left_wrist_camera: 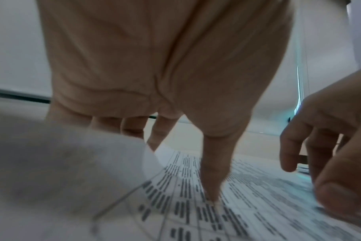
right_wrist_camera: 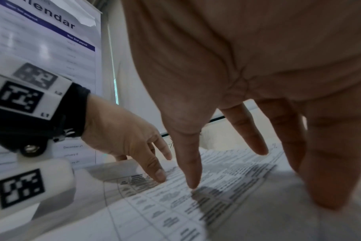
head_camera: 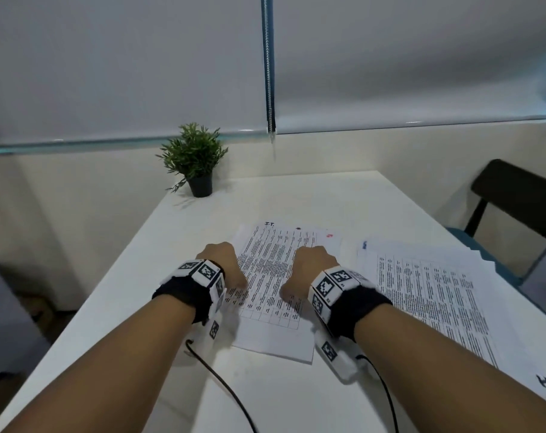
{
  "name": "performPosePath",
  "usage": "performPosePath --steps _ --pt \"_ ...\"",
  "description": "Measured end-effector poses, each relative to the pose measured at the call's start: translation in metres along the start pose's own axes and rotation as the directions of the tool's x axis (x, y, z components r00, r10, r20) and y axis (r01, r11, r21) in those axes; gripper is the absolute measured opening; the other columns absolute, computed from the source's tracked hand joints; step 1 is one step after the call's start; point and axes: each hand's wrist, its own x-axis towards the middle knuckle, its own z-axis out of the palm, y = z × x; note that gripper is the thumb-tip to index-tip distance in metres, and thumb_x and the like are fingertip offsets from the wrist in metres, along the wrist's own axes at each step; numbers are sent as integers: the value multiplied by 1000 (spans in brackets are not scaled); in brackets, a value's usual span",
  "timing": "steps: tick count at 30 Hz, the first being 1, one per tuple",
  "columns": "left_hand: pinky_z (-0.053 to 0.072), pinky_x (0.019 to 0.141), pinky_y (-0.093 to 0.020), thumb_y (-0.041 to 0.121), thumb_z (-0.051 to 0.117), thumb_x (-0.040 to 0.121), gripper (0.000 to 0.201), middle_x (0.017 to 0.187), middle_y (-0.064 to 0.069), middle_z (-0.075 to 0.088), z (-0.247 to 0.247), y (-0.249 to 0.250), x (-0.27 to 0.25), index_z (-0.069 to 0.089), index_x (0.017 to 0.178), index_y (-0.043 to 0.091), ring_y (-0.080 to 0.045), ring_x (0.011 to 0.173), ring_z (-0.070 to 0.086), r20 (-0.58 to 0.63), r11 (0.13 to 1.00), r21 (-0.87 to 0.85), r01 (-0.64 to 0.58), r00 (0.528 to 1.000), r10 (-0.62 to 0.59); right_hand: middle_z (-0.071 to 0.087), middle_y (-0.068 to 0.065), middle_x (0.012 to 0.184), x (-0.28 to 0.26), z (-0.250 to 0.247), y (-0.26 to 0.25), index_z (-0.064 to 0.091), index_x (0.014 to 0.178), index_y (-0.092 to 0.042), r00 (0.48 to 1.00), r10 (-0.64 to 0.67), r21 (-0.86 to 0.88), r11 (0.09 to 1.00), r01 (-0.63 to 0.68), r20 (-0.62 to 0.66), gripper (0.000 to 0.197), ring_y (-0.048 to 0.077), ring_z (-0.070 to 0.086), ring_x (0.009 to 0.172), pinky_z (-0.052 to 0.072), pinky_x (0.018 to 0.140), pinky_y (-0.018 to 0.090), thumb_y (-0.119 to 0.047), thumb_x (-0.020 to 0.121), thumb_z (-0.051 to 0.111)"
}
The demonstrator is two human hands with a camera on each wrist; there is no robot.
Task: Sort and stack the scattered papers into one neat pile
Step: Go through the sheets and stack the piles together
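Observation:
A printed table sheet [head_camera: 273, 273] lies in the middle of the white table [head_camera: 296, 195]. My left hand [head_camera: 221, 264] is at its left edge, fingers straight, thumb tip [left_wrist_camera: 212, 194] pressing on the print. The sheet's blank near-left part bulges up in front of the left fingers in the left wrist view. My right hand [head_camera: 314, 267] hovers over the sheet's right side with fingers spread and straight, its thumb tip [right_wrist_camera: 193, 184] touching the sheet [right_wrist_camera: 165, 203]. Several more printed sheets [head_camera: 428, 295] lie fanned to the right.
A small potted plant [head_camera: 195, 157] stands at the table's far left corner. A black chair [head_camera: 515, 195] is beyond the right edge. Two cables [head_camera: 221, 382] trail from my wrists over the near table. A calendar [right_wrist_camera: 52, 40] hangs on the wall at left.

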Motion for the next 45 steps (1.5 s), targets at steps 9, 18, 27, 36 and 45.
performPosePath --steps 9,18,27,36,45 --pt "37 53 -22 10 70 79 20 77 -5 58 -2 -17 -3 53 71 17 -24 66 55 -121 989 -146 26 992 -44 45 -3 67 -10 -3 19 49 71 -17 1000 -9 158 987 10 -13 38 12 40 54 33 44 21 -34 80 81" --pt "51 68 -39 14 42 91 20 96 -15 61 -11 -30 -20 52 102 28 -38 82 58 -379 984 -5 -180 910 165 62 4 89 -24 -6 39 56 84 -14 997 9 276 961 14 -80 36 20 58 80 40 55 26 -45 85 74" --pt "45 67 -32 9 56 93 20 70 -12 68 -45 -39 -42 72 82 14 -37 72 64 -702 890 -189 -414 691 173 72 7 97 -35 -23 57 60 87 -15 989 38 405 914 25 -145 40 25 71 89 55 76 31 -53 86 72" --pt "54 66 -33 7 57 95 26 69 10 74 -59 -45 -45 74 83 22 -17 63 64 -700 660 -506 -556 711 63 62 9 130 -24 -21 54 56 135 -13 990 123 826 563 -16 -65 79 26 73 101 65 83 40 -62 77 79" --pt "46 55 -3 -7 50 100 15 74 1 64 -38 -46 -55 62 94 1 3 60 61 -621 380 -740 -555 780 -71 68 0 118 0 1 32 70 105 -5 971 232 968 251 3 -64 43 25 72 95 63 89 43 -29 76 91"
